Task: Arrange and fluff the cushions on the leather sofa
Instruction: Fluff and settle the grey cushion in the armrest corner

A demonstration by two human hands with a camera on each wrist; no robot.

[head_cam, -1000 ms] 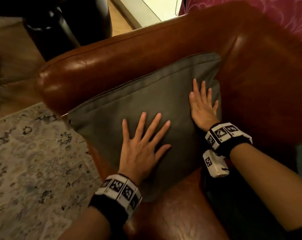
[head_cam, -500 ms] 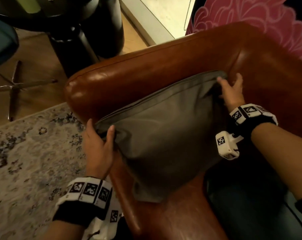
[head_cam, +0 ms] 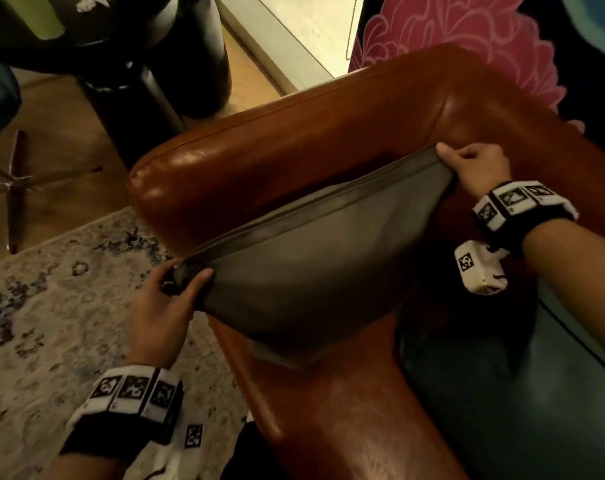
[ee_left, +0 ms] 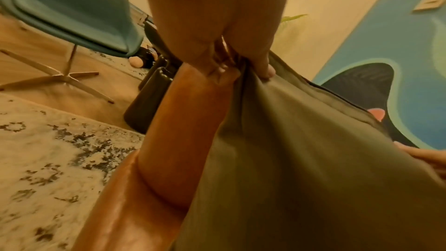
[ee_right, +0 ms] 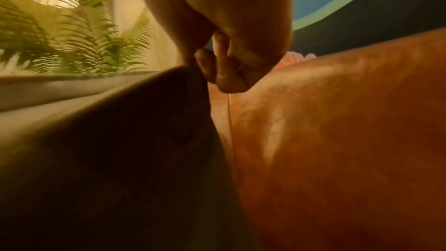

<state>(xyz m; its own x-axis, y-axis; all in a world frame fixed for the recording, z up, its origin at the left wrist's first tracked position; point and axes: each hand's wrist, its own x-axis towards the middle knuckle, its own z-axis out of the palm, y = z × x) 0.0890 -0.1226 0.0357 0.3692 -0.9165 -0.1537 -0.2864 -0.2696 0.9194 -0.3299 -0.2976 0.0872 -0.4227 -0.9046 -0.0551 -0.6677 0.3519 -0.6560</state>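
A grey cushion (head_cam: 314, 275) hangs stretched between my two hands in the corner of the brown leather sofa (head_cam: 294, 147), its top edge pulled taut and lifted off the armrest. My left hand (head_cam: 179, 289) grips the cushion's near-left top corner, thumb on the front face. My right hand (head_cam: 467, 164) pinches the far-right top corner beside the sofa back. In the left wrist view the fingers bunch the cushion fabric (ee_left: 301, 159) next to the armrest (ee_left: 183, 140). The right wrist view shows curled fingers (ee_right: 217, 72) holding the cushion's dark corner (ee_right: 120, 140) against the leather (ee_right: 337, 131).
A patterned rug (head_cam: 51, 306) lies left of the sofa on a wooden floor. A dark round table base (head_cam: 148, 84) and a teal chair (ee_left: 72, 12) with metal legs stand beyond the armrest. A dark seat cushion (head_cam: 519, 393) fills the sofa at right. Fern leaves (ee_right: 72, 45) rise behind.
Both hands went from pressing flat on the cushion face to gripping its two top corners. The cushion has been lifted and pulled away from the armrest.
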